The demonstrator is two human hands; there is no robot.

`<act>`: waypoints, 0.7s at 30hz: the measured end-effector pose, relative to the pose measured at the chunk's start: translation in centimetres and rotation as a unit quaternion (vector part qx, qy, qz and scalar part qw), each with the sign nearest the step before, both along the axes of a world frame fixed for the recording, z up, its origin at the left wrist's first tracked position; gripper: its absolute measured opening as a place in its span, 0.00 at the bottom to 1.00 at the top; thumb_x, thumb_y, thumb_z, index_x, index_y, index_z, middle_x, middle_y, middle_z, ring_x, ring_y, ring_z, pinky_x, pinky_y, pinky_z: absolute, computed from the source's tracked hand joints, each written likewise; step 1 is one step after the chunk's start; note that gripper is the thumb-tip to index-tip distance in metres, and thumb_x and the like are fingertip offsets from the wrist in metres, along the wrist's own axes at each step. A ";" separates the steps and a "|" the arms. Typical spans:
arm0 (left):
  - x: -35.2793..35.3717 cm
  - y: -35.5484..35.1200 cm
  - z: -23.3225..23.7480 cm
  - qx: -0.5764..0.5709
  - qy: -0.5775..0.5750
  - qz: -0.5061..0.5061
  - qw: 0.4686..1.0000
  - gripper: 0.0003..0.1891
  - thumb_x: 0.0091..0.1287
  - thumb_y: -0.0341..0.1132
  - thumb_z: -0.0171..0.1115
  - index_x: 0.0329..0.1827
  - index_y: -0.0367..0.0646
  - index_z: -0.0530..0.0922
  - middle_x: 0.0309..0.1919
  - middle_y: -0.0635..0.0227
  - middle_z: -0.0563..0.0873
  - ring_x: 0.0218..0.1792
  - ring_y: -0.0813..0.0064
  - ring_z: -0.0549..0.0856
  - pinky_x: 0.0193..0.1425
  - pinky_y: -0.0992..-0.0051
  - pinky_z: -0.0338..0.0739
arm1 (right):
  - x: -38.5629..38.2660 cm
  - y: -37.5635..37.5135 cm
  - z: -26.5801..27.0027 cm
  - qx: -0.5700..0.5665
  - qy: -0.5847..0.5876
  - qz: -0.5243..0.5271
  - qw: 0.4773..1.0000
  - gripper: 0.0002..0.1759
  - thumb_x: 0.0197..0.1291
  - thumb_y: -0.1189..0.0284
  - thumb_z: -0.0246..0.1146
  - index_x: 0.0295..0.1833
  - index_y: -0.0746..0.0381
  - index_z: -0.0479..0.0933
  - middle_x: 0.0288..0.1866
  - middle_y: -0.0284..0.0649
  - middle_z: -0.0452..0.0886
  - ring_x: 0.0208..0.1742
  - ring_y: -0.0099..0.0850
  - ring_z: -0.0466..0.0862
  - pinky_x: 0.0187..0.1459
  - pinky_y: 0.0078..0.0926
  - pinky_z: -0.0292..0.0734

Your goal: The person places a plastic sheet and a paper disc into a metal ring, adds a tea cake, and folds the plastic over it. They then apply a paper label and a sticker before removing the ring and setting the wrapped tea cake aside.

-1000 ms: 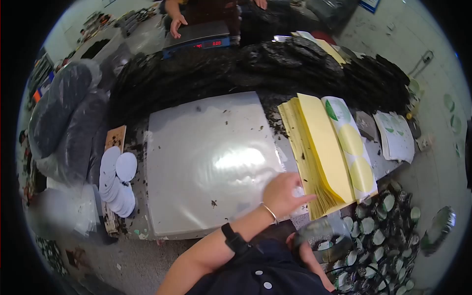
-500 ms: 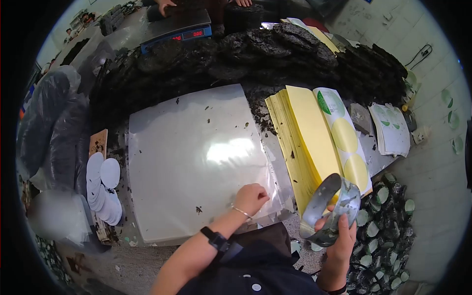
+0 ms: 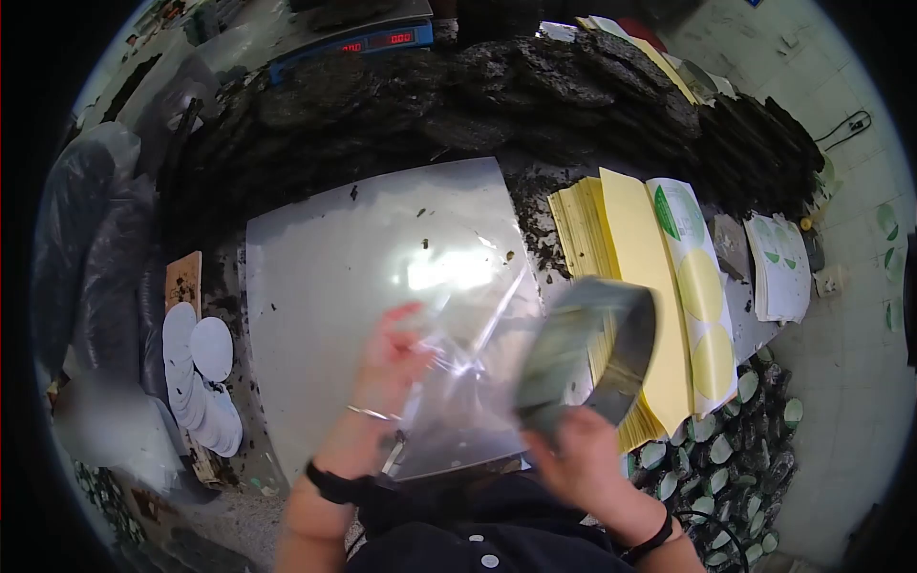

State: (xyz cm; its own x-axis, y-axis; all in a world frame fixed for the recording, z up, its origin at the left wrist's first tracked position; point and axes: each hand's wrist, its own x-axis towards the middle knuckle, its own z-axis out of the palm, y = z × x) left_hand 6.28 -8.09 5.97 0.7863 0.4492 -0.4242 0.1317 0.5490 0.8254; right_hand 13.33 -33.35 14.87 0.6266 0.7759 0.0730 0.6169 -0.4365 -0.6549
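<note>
My left hand (image 3: 394, 355), blurred by motion, pinches a clear plastic sheet (image 3: 468, 358) and pulls up a fold of it above the stack of clear sheets (image 3: 325, 286). In my right hand (image 3: 578, 456) is a wide metal ring (image 3: 635, 353), gripped at its lower rim and tilted over the right edge of the stack. The ring's far side overlaps the yellow backing sheets (image 3: 635, 258) in view.
Dark, flat dried bundles (image 3: 430, 95) lie behind the stack, with a blue scale (image 3: 382, 40) beyond. White paper discs (image 3: 212, 349) are at the left. Round labels (image 3: 699, 286) and dark wrapped packs (image 3: 726, 449) are at the right.
My left hand has moved left and up, lifting a fold of plastic. My right hand has brought the metal ring left, over the stack's edge. The view has shifted slightly.
</note>
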 end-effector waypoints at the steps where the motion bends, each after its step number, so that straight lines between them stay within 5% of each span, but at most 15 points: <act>1: -0.4 5.0 2.7 -0.023 -0.031 -0.024 0.999 0.34 0.65 0.20 0.65 0.77 0.41 0.69 0.30 0.79 0.80 0.28 0.88 0.77 0.34 0.83 0.74 | -0.9 2.5 -0.3 -0.087 -0.086 0.120 0.985 0.11 0.68 0.66 0.67 0.49 0.61 0.85 0.32 0.39 0.87 0.33 0.34 0.85 0.39 0.35 0.81; 4: 1.3 9.0 11.1 -0.041 -0.096 -0.102 0.989 0.34 0.69 0.22 0.66 0.79 0.41 0.69 0.28 0.80 0.81 0.27 0.89 0.79 0.33 0.84 0.75 | -3.8 8.7 -6.9 -0.095 -0.081 0.261 0.957 0.09 0.66 0.68 0.64 0.51 0.52 0.83 0.25 0.32 0.79 0.35 0.33 0.85 0.36 0.38 0.80; 6: 2.4 4.2 13.9 -0.014 -0.037 -0.229 0.973 0.33 0.66 0.23 0.69 0.76 0.38 0.71 0.29 0.77 0.84 0.29 0.88 0.82 0.34 0.81 0.78 | -4.5 12.8 -9.2 -0.022 -0.227 0.231 0.946 0.08 0.69 0.68 0.60 0.51 0.55 0.79 0.40 0.38 0.84 0.38 0.33 0.87 0.37 0.38 0.81; 7: 2.5 1.6 12.5 -0.023 -0.060 -0.275 0.959 0.31 0.67 0.24 0.73 0.72 0.39 0.72 0.31 0.71 0.86 0.26 0.82 0.84 0.30 0.78 0.80 | -5.5 13.4 -9.2 -0.008 -0.229 0.249 0.941 0.08 0.69 0.68 0.60 0.51 0.55 0.79 0.40 0.38 0.84 0.38 0.33 0.87 0.37 0.38 0.81; 8: 2.2 -0.7 11.1 -0.070 -0.062 -0.317 0.944 0.30 0.66 0.24 0.72 0.72 0.41 0.73 0.30 0.73 0.84 0.30 0.83 0.84 0.36 0.79 0.81 | -7.5 12.6 -9.3 -0.029 -0.126 0.254 0.958 0.13 0.70 0.69 0.58 0.57 0.59 0.78 0.48 0.44 0.83 0.48 0.36 0.85 0.50 0.39 0.78; 10: 1.4 -6.1 3.5 0.093 -0.074 -0.323 0.939 0.27 0.67 0.27 0.72 0.69 0.44 0.75 0.31 0.71 0.83 0.29 0.81 0.81 0.34 0.75 0.77 | -10.7 9.1 -9.9 -0.087 0.075 0.293 0.949 0.18 0.72 0.70 0.57 0.63 0.63 0.78 0.60 0.50 0.82 0.61 0.40 0.83 0.66 0.39 0.74; 12: 0.2 -9.3 -4.9 0.311 -0.037 -0.326 0.892 0.25 0.68 0.31 0.72 0.68 0.44 0.76 0.31 0.69 0.83 0.30 0.77 0.81 0.37 0.70 0.78 | -12.3 4.5 -12.2 -0.172 0.289 0.389 0.858 0.19 0.74 0.68 0.58 0.65 0.62 0.80 0.66 0.51 0.82 0.68 0.42 0.81 0.72 0.36 0.73; 13: -0.2 -9.3 -6.1 0.316 -0.027 -0.312 0.895 0.25 0.68 0.31 0.72 0.68 0.44 0.76 0.31 0.69 0.83 0.30 0.77 0.81 0.37 0.70 0.78 | -11.4 3.0 -12.4 -0.195 0.337 0.433 0.813 0.20 0.75 0.67 0.58 0.66 0.62 0.81 0.69 0.51 0.82 0.71 0.43 0.80 0.74 0.35 0.72; 14: -0.7 -9.1 -6.6 0.309 -0.078 -0.340 0.885 0.25 0.68 0.33 0.72 0.67 0.44 0.76 0.31 0.69 0.82 0.31 0.75 0.82 0.38 0.69 0.79 | -8.1 4.2 -9.7 -0.224 0.248 0.546 0.768 0.19 0.73 0.66 0.61 0.65 0.60 0.83 0.65 0.50 0.85 0.67 0.43 0.83 0.72 0.35 0.75; 16: -2.9 -8.7 -5.3 0.239 -0.074 -0.356 0.900 0.21 0.68 0.34 0.73 0.62 0.44 0.80 0.33 0.67 0.85 0.33 0.70 0.84 0.39 0.68 0.80 | -5.0 5.1 -5.0 -0.050 0.281 0.460 0.841 0.15 0.69 0.70 0.67 0.59 0.58 0.85 0.46 0.42 0.92 0.48 0.43 0.91 0.56 0.35 0.85; 17: -5.1 -8.5 -3.8 0.236 -0.065 -0.341 0.907 0.21 0.68 0.34 0.73 0.62 0.44 0.80 0.33 0.67 0.85 0.33 0.70 0.84 0.39 0.68 0.80 | -4.5 5.0 -4.6 0.067 0.240 0.298 0.922 0.15 0.65 0.76 0.69 0.57 0.61 0.85 0.36 0.39 0.92 0.36 0.42 0.91 0.43 0.34 0.85; 18: -7.6 -7.7 -2.3 0.405 -0.106 -0.214 0.883 0.18 0.67 0.34 0.73 0.59 0.44 0.82 0.35 0.66 0.86 0.34 0.68 0.85 0.40 0.68 0.81 | -4.2 4.0 -4.7 0.060 0.334 0.088 0.936 0.18 0.66 0.75 0.68 0.61 0.60 0.84 0.41 0.42 0.92 0.36 0.42 0.91 0.42 0.33 0.85; 19: -10.2 -6.6 -1.3 0.558 -0.143 -0.083 0.813 0.16 0.66 0.34 0.74 0.55 0.44 0.84 0.37 0.66 0.87 0.34 0.66 0.86 0.41 0.67 0.81 | -3.8 4.3 -5.3 0.110 0.216 0.033 0.970 0.23 0.65 0.74 0.68 0.66 0.56 0.82 0.56 0.44 0.90 0.51 0.46 0.91 0.58 0.42 0.83; 21: -15.2 -3.3 0.0 0.626 -0.010 0.050 0.778 0.12 0.63 0.33 0.75 0.48 0.43 0.87 0.40 0.64 0.89 0.37 0.61 0.87 0.41 0.65 0.83 | -1.9 3.7 -7.6 -0.075 -0.141 0.236 0.959 0.30 0.60 0.70 0.71 0.71 0.53 0.79 0.69 0.44 0.83 0.71 0.50 0.81 0.74 0.51 0.71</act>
